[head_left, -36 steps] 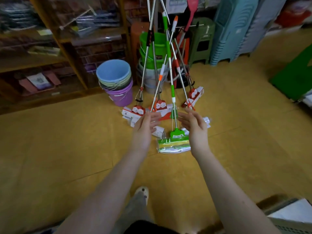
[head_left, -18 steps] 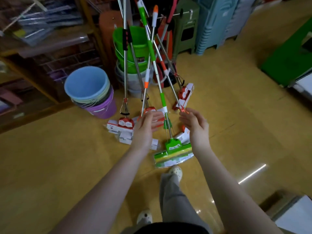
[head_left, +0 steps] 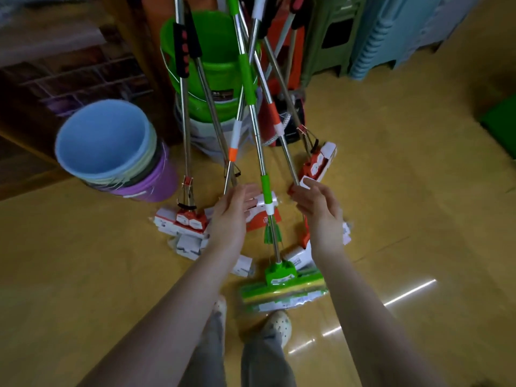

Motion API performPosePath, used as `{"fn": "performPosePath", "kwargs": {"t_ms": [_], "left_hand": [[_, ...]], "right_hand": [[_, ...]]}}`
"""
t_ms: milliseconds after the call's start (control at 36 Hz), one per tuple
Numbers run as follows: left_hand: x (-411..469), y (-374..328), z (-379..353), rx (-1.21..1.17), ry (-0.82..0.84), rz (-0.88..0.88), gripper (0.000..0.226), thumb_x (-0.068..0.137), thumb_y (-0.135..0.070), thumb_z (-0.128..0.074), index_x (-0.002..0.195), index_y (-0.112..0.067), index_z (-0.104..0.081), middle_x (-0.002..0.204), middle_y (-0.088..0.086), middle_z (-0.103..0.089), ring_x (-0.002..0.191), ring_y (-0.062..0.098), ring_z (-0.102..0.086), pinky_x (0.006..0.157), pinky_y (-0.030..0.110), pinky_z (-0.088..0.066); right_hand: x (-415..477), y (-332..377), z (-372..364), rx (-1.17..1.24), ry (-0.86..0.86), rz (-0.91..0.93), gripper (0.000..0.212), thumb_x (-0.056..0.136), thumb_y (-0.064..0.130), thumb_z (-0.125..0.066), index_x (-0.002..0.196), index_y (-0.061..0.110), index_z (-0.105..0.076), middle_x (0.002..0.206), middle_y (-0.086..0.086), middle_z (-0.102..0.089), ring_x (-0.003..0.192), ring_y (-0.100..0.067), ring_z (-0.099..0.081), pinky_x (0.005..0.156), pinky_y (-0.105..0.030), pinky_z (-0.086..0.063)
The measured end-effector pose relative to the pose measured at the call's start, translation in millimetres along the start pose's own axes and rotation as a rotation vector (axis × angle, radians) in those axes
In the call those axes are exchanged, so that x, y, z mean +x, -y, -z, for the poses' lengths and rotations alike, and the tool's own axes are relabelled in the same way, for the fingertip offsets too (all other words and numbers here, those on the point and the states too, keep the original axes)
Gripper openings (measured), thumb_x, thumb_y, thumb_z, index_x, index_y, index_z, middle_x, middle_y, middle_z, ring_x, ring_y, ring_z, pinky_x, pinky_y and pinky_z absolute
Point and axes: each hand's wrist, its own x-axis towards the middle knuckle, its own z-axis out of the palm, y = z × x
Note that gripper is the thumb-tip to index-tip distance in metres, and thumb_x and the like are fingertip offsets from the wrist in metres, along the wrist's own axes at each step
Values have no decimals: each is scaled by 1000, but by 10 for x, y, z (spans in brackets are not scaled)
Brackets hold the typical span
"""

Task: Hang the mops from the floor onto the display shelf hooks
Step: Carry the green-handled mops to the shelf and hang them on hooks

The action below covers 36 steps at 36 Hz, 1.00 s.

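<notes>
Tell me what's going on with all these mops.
A person stands over a cluster of mops, heads resting on the floor, handles leaning together upward. The left hand and right hand reach out open on either side of the green mop handle; neither grips it yet. To the left sit stacked buckets.

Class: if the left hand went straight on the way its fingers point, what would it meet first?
Likely the green mop, at its shaft's white collar, just beyond the left hand; depth is unclear.
</notes>
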Motion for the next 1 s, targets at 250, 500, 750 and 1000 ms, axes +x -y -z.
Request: {"fn": "performPosePath", "kwargs": {"t_ms": [250, 500, 750, 1000], "left_hand": [[1536, 498, -366, 110, -10, 72, 19, 96, -29, -46, 84, -28, -61, 94, -5, -65, 93, 13, -61, 89, 31, -47], [2789, 1061, -439, 262, 10, 189, 31, 97, -32, -43, 119, -17, -56, 127, 8, -57, 119, 25, -52, 103, 35, -37], [3168, 1459, -586, 245, 167, 251, 41, 98, -42, -34, 134, -26, -45, 135, -1, -49, 129, 20, -43, 93, 25, -27], [3444, 1485, -685, 211, 220, 254, 55, 93, -60, -25, 138, -33, -38, 140, -2, -47, 129, 23, -43, 103, 38, -29]], "right_hand": [[1312, -800, -318, -14, -43, -71, 22, 98, 17, -43, 107, 16, -63, 101, -3, -70, 92, -12, -66, 74, -20, -45], [2267, -1652, -674, -182, 25, -240, 47, 74, 46, -46, 109, 20, -63, 108, 2, -66, 108, -19, -59, 96, -36, -44], [2703, -1996, -716, -288, 11, -284, 36, 98, 30, -40, 126, 13, -56, 129, -2, -57, 121, -20, -50, 107, -41, -36], [2816, -2069, -736, -305, 46, -285, 39, 99, 35, -39, 133, 18, -49, 133, -2, -52, 125, -17, -46, 102, -29, -33]]}}
